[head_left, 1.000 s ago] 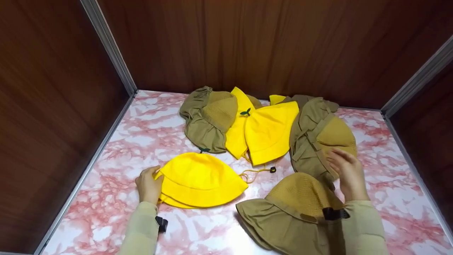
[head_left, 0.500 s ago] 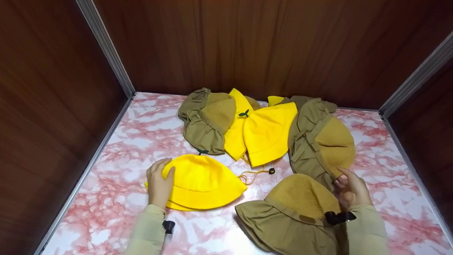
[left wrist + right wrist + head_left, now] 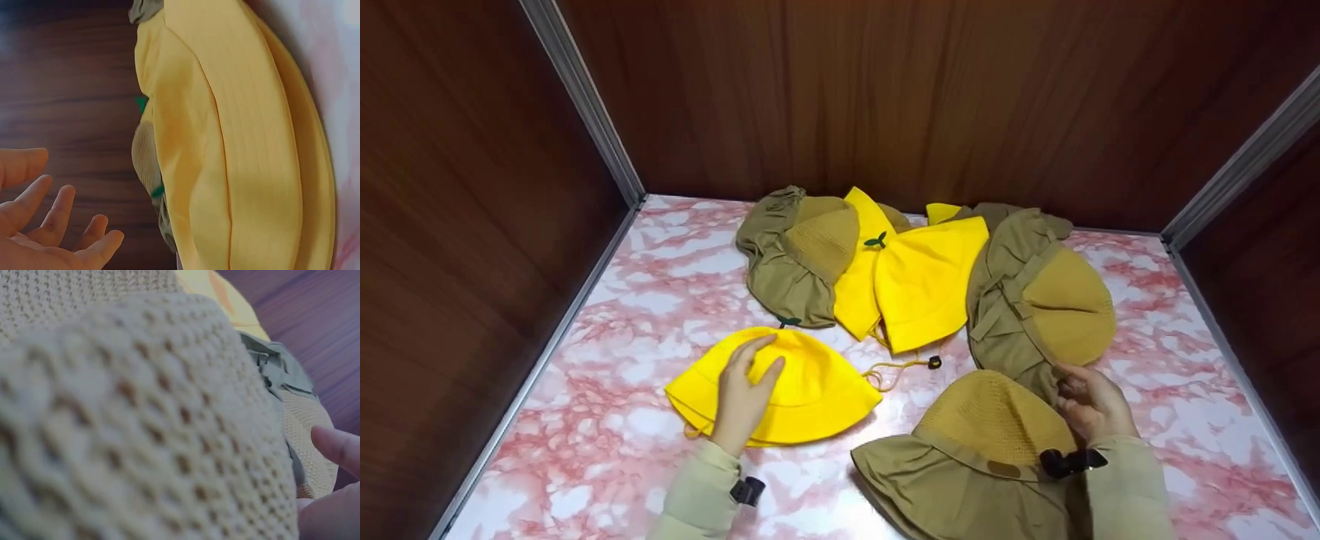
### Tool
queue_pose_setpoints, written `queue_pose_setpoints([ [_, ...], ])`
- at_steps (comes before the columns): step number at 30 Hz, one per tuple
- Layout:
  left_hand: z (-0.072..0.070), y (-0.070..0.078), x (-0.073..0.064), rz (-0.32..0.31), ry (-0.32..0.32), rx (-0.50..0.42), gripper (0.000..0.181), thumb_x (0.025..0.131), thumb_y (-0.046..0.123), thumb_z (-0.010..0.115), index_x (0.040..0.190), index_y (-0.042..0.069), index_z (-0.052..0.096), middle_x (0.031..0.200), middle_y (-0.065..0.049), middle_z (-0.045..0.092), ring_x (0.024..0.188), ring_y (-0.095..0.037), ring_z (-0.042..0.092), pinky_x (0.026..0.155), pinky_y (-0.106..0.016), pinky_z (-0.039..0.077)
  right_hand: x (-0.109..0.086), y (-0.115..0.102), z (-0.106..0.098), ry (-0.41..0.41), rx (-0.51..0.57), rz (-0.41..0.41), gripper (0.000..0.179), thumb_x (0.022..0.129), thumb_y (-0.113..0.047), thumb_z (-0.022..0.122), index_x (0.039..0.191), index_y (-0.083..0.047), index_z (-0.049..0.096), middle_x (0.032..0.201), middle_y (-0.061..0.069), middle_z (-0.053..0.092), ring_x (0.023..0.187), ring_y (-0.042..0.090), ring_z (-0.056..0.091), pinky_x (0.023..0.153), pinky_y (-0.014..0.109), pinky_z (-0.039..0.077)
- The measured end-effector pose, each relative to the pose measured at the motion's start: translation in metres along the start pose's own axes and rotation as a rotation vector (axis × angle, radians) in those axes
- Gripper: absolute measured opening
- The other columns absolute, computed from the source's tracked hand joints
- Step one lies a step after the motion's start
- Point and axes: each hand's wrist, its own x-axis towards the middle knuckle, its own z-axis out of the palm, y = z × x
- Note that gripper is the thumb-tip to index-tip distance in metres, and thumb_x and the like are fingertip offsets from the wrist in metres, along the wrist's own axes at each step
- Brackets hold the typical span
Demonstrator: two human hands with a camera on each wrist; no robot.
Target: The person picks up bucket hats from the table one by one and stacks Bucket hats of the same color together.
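By the front yellow hat, our left hand spreads loose; right hand's hold unclear; heaped hats behind seemingly remain.

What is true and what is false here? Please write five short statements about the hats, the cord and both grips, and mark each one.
1. A black stopper is on the cord beside the near yellow hat. True.
2. In the head view, the left grip appears in front of this hat. True.
3. The left grip is clenched on the cord. False: its fingers are spread and hold nothing.
4. The right grip is beside the near khaki hat. True.
5. The two near hats overlap. False: the table shows between them.
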Motion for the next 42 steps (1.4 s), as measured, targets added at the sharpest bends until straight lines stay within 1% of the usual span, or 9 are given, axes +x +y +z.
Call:
queue_pose_setpoints([
  [4, 0.012, 0.009, -0.009, 0.010, -0.053, -0.086, 0.032, 0.093, 0.006, 0.066, 0.125, 0.000, 0.064, 0.132, -0.018, 0.061, 0.129, -0.035, 0.052, 0.109, -0.053, 0.043, 0.002, 0.003, 0.001, -0.010, -0.081, -0.079, 0.034, 0.089, 0.017, 0.057, 0.097, -0.015, 0.053, 0.077, 0.005, 0.060, 0.070, 0.019, 0.059, 0.068, 0.028, 0.056],
  [7, 0.022, 0.016, -0.015, 0.028, -0.107, -0.174, 0.031, 0.094, 0.005, 0.065, 0.123, -0.004, 0.064, 0.129, -0.020, 0.061, 0.123, -0.039, 0.054, 0.104, -0.051, 0.048, 0.004, 0.002, 0.002, -0.015, -0.046, -0.111, 0.056, 0.086, 0.022, 0.056, 0.115, -0.024, 0.044, 0.090, 0.004, 0.058, 0.076, 0.018, 0.061, 0.073, 0.031, 0.060],
  [12, 0.038, 0.023, -0.026, 0.027, -0.238, -0.296, 0.031, 0.095, 0.007, 0.064, 0.122, -0.008, 0.062, 0.124, -0.027, 0.061, 0.118, -0.045, 0.055, 0.099, -0.038, 0.054, 0.003, -0.001, 0.006, -0.022, 0.039, -0.176, 0.073, 0.085, 0.024, 0.054, 0.129, -0.032, 0.040, 0.101, 0.000, 0.058, 0.083, 0.016, 0.062, 0.074, 0.030, 0.060],
  [16, 0.046, 0.028, -0.031, 0.000, -0.308, -0.321, 0.031, 0.096, 0.010, 0.064, 0.124, -0.005, 0.063, 0.125, -0.025, 0.062, 0.118, -0.043, 0.056, 0.098, -0.033, 0.054, -0.002, -0.003, 0.012, -0.007, -0.034, -0.232, 0.082, 0.091, 0.015, 0.055, 0.145, -0.040, 0.026, 0.100, -0.002, 0.056, 0.075, 0.012, 0.060, 0.057, 0.022, 0.053],
  [20, 0.052, 0.031, -0.036, -0.026, -0.345, -0.310, 0.030, 0.097, 0.013, 0.063, 0.124, 0.000, 0.064, 0.126, -0.021, 0.064, 0.117, -0.034, 0.060, 0.097, -0.031, 0.054, -0.007, -0.004, 0.019, -0.012, -0.087, -0.273, 0.088, 0.094, 0.009, 0.054, 0.153, -0.042, 0.014, 0.105, -0.002, 0.050, 0.070, 0.012, 0.058, 0.049, 0.021, 0.048],
  [28, 0.072, 0.031, -0.050, -0.158, -0.491, -0.519, 0.039, 0.098, 0.008, 0.060, 0.133, -0.008, 0.053, 0.130, -0.029, 0.057, 0.116, -0.039, 0.060, 0.094, -0.037, 0.057, -0.023, -0.003, 0.031, -0.225, 0.003, -0.367, 0.088, 0.094, 0.013, 0.051, 0.154, -0.037, 0.008, 0.109, 0.003, 0.048, 0.060, 0.015, 0.058, 0.048, 0.022, 0.051],
  [33, 0.087, 0.042, -0.057, -0.252, -0.619, -0.598, 0.046, 0.100, 0.011, 0.057, 0.139, -0.008, 0.046, 0.132, -0.029, 0.057, 0.114, -0.039, 0.063, 0.094, -0.042, 0.056, -0.039, -0.001, 0.040, -0.334, 0.020, -0.425, 0.089, 0.094, 0.014, 0.050, 0.154, -0.037, 0.008, 0.111, 0.006, 0.051, 0.060, 0.015, 0.059, 0.050, 0.022, 0.052],
  [38, 0.102, 0.060, -0.056, -0.394, -0.721, -0.711, 0.046, 0.102, 0.017, 0.055, 0.142, -0.003, 0.044, 0.138, -0.026, 0.054, 0.117, -0.040, 0.062, 0.094, -0.042, 0.056, -0.057, 0.005, 0.050, -0.484, 0.040, -0.508, 0.070, 0.095, 0.015, 0.048, 0.146, -0.026, 0.022, 0.111, 0.015, 0.054, 0.066, 0.021, 0.065, 0.057, 0.027, 0.057],
  [42, 0.114, 0.072, -0.045, -0.462, -0.765, -0.777, 0.049, 0.104, 0.021, 0.051, 0.146, -0.001, 0.039, 0.144, -0.026, 0.048, 0.122, -0.042, 0.058, 0.095, -0.044, 0.056, -0.070, 0.011, 0.056, -0.607, 0.018, -0.555, 0.053, 0.096, 0.016, 0.044, 0.136, -0.016, 0.032, 0.113, 0.019, 0.056, 0.077, 0.027, 0.069, 0.066, 0.032, 0.061],
])
